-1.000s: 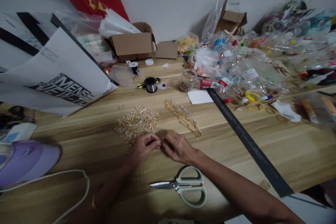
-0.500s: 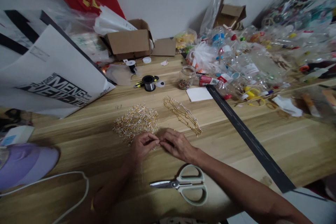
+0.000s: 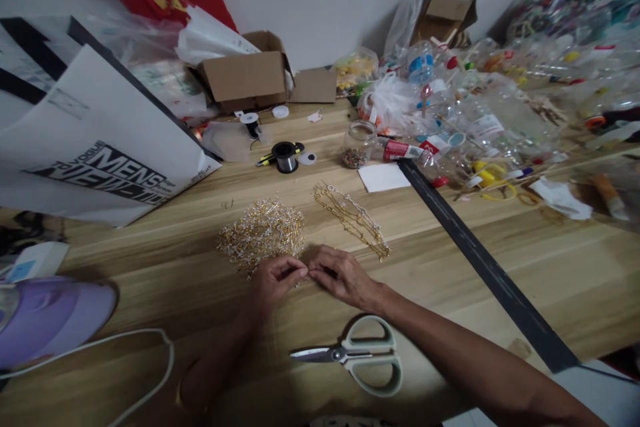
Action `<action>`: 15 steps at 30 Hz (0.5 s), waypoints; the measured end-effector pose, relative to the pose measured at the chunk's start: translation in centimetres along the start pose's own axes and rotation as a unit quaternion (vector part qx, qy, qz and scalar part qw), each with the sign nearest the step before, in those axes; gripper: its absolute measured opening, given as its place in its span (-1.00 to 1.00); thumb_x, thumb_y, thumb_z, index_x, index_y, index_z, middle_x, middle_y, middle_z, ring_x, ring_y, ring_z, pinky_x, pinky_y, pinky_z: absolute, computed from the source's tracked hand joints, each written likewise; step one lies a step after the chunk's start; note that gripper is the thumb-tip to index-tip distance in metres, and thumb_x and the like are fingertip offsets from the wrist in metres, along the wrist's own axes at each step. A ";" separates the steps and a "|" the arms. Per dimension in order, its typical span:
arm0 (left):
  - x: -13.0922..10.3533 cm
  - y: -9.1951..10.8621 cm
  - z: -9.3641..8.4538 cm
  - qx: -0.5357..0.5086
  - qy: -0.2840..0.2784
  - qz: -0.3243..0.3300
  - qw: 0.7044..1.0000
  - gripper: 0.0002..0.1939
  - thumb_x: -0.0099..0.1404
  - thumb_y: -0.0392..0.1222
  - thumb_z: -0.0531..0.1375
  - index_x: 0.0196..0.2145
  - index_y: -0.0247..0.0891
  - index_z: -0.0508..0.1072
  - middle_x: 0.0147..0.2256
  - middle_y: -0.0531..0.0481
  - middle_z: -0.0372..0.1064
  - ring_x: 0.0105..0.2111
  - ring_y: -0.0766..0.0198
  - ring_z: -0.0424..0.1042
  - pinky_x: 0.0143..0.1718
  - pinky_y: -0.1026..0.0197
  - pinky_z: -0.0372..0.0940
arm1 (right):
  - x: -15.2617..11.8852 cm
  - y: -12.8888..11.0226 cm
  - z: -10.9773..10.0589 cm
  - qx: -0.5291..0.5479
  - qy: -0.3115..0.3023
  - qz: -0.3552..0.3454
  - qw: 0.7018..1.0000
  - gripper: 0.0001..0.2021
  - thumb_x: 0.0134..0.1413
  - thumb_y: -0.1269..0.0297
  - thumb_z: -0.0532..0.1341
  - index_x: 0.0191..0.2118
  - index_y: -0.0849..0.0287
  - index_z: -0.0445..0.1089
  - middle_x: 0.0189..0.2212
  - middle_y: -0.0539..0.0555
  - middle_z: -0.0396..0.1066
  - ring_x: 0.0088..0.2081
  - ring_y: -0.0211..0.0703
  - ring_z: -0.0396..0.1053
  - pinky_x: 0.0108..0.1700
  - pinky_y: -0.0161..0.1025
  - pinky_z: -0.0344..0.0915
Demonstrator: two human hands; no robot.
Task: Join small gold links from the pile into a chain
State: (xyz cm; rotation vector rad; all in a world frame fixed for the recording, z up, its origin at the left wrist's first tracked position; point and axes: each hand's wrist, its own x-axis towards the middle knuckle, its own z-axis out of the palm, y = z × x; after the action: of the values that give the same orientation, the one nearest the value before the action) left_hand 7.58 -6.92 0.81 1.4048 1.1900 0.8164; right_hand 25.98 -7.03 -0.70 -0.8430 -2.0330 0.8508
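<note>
My left hand (image 3: 278,278) and my right hand (image 3: 344,275) meet fingertip to fingertip low over the table. Both are closed in a pinch, and whatever sits between the fingertips is too small to make out. Just beyond my left hand lies a tangled heap of gold and clear beaded pieces (image 3: 263,230). Several thin gold and silver chains (image 3: 353,220) are stretched out side by side past my right hand. Scissors with pale handles (image 3: 355,352) rest nearer to me, below my right hand, their blades pointing left.
A wire spool (image 3: 285,157), a glass jar of beads (image 3: 359,145) and a white card (image 3: 384,177) stand farther back. A long black strip (image 3: 485,260) crosses the right side. Plastic bottles (image 3: 480,120) crowd the back right. At left are a white paper bag (image 3: 100,140) and a purple appliance (image 3: 60,317) with a white cord.
The view has shifted slightly, so everything sits a little differently in the picture. My hands keep the same pinch at the same spot beside the heap.
</note>
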 end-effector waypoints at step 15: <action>0.0 -0.8 0.3 -0.039 0.001 0.004 0.999 -0.91 0.01 -0.28 0.29 -0.47 -0.31 0.44 -0.49 0.01 0.48 -0.46 0.32 0.46 -0.39 0.32 0.34 | 0.1 -0.1 0.0 0.011 0.003 0.026 1.000 -0.88 0.22 0.38 0.10 -0.36 0.19 0.29 -0.41 0.04 0.32 -0.39 -0.24 0.27 -0.33 -0.34 0.18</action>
State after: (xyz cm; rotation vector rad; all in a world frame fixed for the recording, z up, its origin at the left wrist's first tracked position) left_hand 7.67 -7.10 -0.07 1.3459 1.1428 0.8604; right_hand 25.90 -6.99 -0.58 -0.8884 -2.0000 0.8960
